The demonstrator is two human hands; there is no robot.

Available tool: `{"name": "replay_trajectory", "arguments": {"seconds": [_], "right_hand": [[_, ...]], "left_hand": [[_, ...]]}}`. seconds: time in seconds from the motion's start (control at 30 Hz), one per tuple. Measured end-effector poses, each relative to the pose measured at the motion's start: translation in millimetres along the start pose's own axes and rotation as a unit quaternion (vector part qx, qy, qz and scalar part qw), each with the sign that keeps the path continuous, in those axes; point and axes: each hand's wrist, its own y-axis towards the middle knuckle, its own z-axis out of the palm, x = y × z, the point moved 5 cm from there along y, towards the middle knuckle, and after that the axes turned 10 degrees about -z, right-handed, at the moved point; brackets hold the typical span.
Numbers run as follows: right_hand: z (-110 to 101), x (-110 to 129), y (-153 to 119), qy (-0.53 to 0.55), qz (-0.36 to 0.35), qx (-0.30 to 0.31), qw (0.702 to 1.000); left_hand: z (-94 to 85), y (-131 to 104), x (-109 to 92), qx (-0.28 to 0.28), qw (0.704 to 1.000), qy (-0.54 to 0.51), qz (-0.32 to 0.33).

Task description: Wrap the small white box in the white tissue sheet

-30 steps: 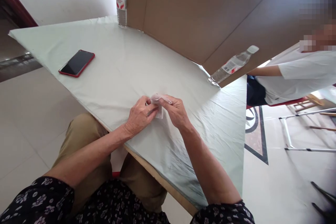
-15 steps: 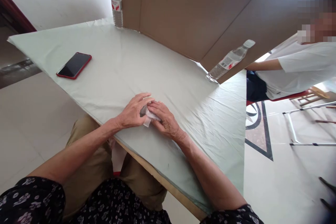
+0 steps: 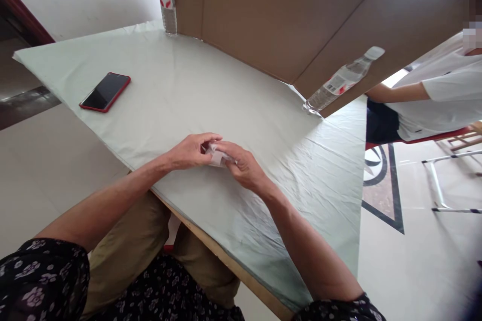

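Note:
Between my two hands is a small whitish packet [image 3: 217, 156] that looks wrapped in clear plastic; a pale flap shows at its front, and its exact kind is hard to make out. My left hand [image 3: 192, 151] is curled round the packet's left end, thumb in front and fingers behind. On the other end, my right hand [image 3: 244, 164] grips with the thumb below and the fingers over the top. Both hands are just above the covered table, near its front edge. My fingers partly hide the packet.
A pale green cloth covers the table [image 3: 169, 85]. A phone in a red case [image 3: 105, 92] lies at the left. Two water bottles [image 3: 167, 0] stand against a tall brown board [image 3: 263, 15]. Beyond it, at the right, sits a person in a white shirt [image 3: 448, 95].
My right hand has turned so its thumb grips the packet from below, and the packet's front flap now lies flatter against it. The view has shifted slightly.

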Motion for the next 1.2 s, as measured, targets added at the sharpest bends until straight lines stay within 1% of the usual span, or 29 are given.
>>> {"name": "replay_trajectory", "arguments": {"seconds": [0.03,0.07,0.1,0.13,0.17,0.23,0.27,0.3,0.37,0.43,0.5,0.6,0.67,0.83,1.1,1.2], "right_hand": [[-2.6,-4.0,4.7,0.056,0.049,0.018,0.997],[-4.5,-8.4,8.4,0.113,0.096,0.029,0.989],[-6.2,-12.8,11.0,0.167,0.135,0.025,0.976],[-7.3,-17.2,12.6,0.213,0.164,0.010,0.963],[-7.9,-21.5,13.2,0.251,0.182,-0.012,0.951],[-6.3,-29.5,11.4,0.290,0.195,-0.056,0.935],[-4.0,-33.0,9.1,0.291,0.199,-0.067,0.933],[-1.4,-36.2,6.3,0.281,0.203,-0.075,0.935],[3.2,-41.1,0.7,0.249,0.210,-0.094,0.941],[6.9,-43.5,-3.0,0.236,0.214,-0.114,0.941],[9.6,-44.0,-4.3,0.245,0.214,-0.132,0.936],[11.7,-44.2,-4.1,0.241,0.219,-0.143,0.935],[11.5,-44.2,-4.1,0.222,0.218,-0.150,0.938],[11.0,-44.8,-6.1,0.184,0.209,-0.171,0.945],[11.0,-49.2,-8.7,0.233,0.195,-0.192,0.933],[6.6,-48.3,-7.9,0.268,0.199,-0.208,0.919]], "left_hand": [[0.2,2.9,-1.1,0.034,0.998,-0.016,-0.057],[0.5,5.3,-1.6,0.057,0.992,-0.027,-0.106],[0.7,7.7,-1.4,0.065,0.987,-0.032,-0.144],[0.2,10.3,-0.3,0.056,0.983,-0.032,-0.169],[-1.2,13.1,1.4,0.029,0.983,-0.025,-0.181],[-4.4,18.1,5.8,-0.042,0.984,0.010,-0.173],[-5.5,19.7,7.8,-0.072,0.984,0.031,-0.161],[-6.0,20.6,9.4,-0.094,0.983,0.046,-0.148],[-6.3,20.5,11.3,-0.111,0.984,0.045,-0.130],[-6.3,18.6,11.4,-0.098,0.987,-0.008,-0.125],[-5.3,16.3,10.5,-0.060,0.986,-0.086,-0.129],[-2.3,13.5,10.6,0.005,0.970,-0.197,-0.140],[-0.6,12.8,13.1,0.022,0.960,-0.236,-0.147],[2.5,14.5,21.9,-0.003,0.952,-0.264,-0.156],[5.0,16.8,28.2,-0.005,0.949,-0.269,-0.164],[5.3,16.3,27.2,0.001,0.945,-0.279,-0.169]]}}
